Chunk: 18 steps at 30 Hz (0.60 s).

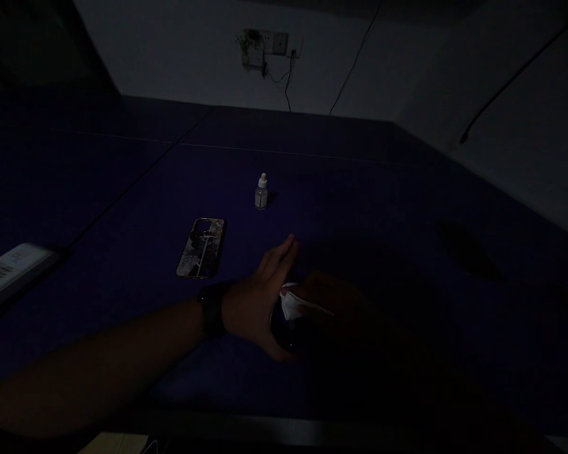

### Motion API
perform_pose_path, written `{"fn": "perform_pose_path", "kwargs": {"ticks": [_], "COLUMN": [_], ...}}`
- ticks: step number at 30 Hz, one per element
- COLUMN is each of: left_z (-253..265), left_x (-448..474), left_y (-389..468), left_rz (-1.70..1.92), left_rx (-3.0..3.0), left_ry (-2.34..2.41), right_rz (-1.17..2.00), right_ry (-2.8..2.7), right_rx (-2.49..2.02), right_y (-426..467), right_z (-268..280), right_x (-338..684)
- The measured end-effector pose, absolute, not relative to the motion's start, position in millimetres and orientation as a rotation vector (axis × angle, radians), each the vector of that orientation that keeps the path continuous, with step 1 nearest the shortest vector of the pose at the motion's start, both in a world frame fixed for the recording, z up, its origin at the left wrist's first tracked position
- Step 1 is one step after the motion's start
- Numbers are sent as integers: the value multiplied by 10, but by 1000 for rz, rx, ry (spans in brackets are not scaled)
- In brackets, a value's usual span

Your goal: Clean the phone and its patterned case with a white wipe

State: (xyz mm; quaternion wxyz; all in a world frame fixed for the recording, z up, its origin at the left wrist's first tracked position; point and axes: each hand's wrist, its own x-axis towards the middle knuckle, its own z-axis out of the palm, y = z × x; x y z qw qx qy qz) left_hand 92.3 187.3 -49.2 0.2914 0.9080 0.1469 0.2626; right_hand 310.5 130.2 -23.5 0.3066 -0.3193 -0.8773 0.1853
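Note:
My left hand (260, 302), with a dark band on the wrist, is curved around the side of a dark glossy object (284, 331). Its kind is lost in the dark. Deep in shadow, my right hand (331, 296) pinches a crumpled white tissue (292, 304) against that object, and a thin white strip of it sticks out to the right. To the left of my hands a phone case (201, 248) with a dark picture on it lies flat. Farther back stands a small dropper bottle (261, 195) with a white cap.
The blue table (170, 183) is very dimly lit. At the left edge lies a white box-like object (14, 271). A dark flat object (468, 249) rests on the right. Sockets (269, 45) with plugs and hanging cables are on the back wall.

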Motion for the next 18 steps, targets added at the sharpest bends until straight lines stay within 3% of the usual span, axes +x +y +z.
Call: {"fn": "perform_pose_path", "kwargs": {"ticks": [8, 14, 18], "left_z": [-531, -500, -500], "left_x": [895, 901, 911], "left_y": [1930, 1887, 1883], "left_rz": [718, 702, 660], "left_rx": [2409, 2461, 2463], "left_ry": [350, 348, 361], "right_rz": [557, 440, 456], "right_ry": [-2582, -2360, -2366], "right_rx": [-597, -905, -837], "right_y": [1147, 1261, 1285], "right_z": [-62, -187, -179], "right_x": [3174, 3150, 3140]}}
